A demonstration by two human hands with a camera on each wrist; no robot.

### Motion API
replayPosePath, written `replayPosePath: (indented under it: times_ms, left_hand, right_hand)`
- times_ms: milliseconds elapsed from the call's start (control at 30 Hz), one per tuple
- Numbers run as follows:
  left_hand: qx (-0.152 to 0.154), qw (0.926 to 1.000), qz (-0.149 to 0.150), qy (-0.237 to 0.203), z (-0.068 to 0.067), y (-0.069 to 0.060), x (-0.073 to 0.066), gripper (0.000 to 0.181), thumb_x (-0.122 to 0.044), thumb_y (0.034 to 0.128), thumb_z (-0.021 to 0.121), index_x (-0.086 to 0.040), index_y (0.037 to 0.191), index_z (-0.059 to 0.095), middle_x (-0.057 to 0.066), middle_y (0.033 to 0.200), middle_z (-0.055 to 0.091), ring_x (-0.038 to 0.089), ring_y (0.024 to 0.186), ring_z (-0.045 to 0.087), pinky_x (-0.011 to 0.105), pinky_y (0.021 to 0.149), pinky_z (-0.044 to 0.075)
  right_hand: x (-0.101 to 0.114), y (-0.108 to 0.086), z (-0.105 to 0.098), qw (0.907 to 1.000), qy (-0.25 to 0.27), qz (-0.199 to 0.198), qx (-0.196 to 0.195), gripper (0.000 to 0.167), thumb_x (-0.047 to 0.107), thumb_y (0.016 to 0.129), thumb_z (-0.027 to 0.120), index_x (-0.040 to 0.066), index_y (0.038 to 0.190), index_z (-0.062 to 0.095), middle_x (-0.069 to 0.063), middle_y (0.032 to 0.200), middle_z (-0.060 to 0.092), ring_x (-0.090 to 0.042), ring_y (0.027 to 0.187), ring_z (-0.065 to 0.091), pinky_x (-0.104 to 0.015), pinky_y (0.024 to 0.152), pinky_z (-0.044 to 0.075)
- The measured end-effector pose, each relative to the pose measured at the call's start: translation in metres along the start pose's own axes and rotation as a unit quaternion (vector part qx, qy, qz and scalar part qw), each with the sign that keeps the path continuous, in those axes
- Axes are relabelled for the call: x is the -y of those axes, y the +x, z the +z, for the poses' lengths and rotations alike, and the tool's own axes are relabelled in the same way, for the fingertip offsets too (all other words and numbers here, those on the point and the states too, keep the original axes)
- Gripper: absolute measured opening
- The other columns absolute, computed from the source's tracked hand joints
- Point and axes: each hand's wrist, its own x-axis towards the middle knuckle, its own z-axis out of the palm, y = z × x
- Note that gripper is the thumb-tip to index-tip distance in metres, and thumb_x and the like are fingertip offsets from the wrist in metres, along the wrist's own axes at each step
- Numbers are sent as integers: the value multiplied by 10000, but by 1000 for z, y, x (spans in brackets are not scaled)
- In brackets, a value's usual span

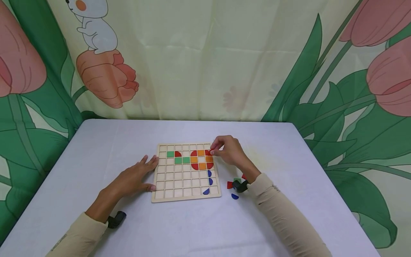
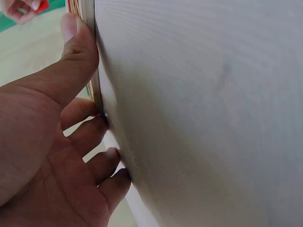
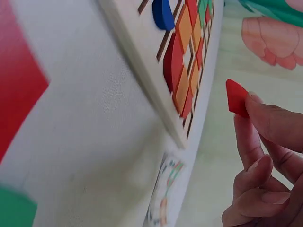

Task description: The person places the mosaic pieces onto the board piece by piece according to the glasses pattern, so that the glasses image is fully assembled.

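A wooden grid board (image 1: 179,185) lies flat on the table. My left hand (image 1: 131,178) rests along its left edge, with the thumb (image 2: 78,52) touching the edge and the fingers spread. Above the upper right corner my right hand (image 1: 232,152) pinches a small red piece with a curved side (image 3: 236,98) between thumb and fingers. Red and orange pieces form a ring on the board around an orange square (image 1: 202,166) and others. Green squares (image 1: 170,154) and a red quarter-round piece (image 1: 178,154) sit further left. Several blue rounded pieces (image 1: 210,181) lie down the right side.
Right of the board lie a loose blue piece (image 1: 235,196), red pieces (image 1: 229,185) and a green piece (image 1: 237,180), partly hidden by the black right wrist camera (image 1: 240,186). A white cloth (image 1: 128,135) covers the table; a printed curtain (image 1: 205,71) hangs behind.
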Motion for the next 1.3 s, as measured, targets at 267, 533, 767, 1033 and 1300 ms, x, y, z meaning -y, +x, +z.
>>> replayPosePath:
  times_ms: [267,533,767,1033,1300]
  left_hand:
    - [-16,10000,-20,50,1,1,0,1094,-360,793,916,-72,1665,321,187,1737,290,537,1591,240,735,1173,365]
    - [-18,9999,-67,79,1,0,-2,1090,-357,795,915,-72,1664,323,192,1735,291,542,1590,236,740,1174,360]
    - [-36,9999,-57,100,2,1,-1,1083,-354,798,915,-74,1664,328,189,1736,291,544,1589,237,742,1172,361]
    - [-18,9999,-86,76,2,1,0,1090,-367,798,915,-83,1666,322,186,1736,291,543,1592,228,746,1172,359]
    - [17,10000,-23,27,0,1,1,1090,-377,799,909,-79,1667,319,194,1737,286,557,1585,230,753,1162,363]
  right_hand:
    - [19,4,17,9995,-36,-241,190,96,164,916,856,187,932,764,6,878,731,-201,929,640,-356,810,502]
    - [36,8,32,9984,50,-427,368,96,170,921,851,196,920,759,19,869,726,-190,897,633,-341,751,491]
    - [51,14,45,9962,98,-703,497,105,161,924,848,195,889,754,45,826,735,-175,896,649,-361,805,492]
    - [65,22,60,9950,-35,-805,596,80,176,926,847,198,894,777,57,802,721,-167,856,632,-333,710,461]
    - [79,30,76,9942,-138,-789,713,109,186,919,855,206,862,764,57,792,722,-159,805,633,-297,678,466]
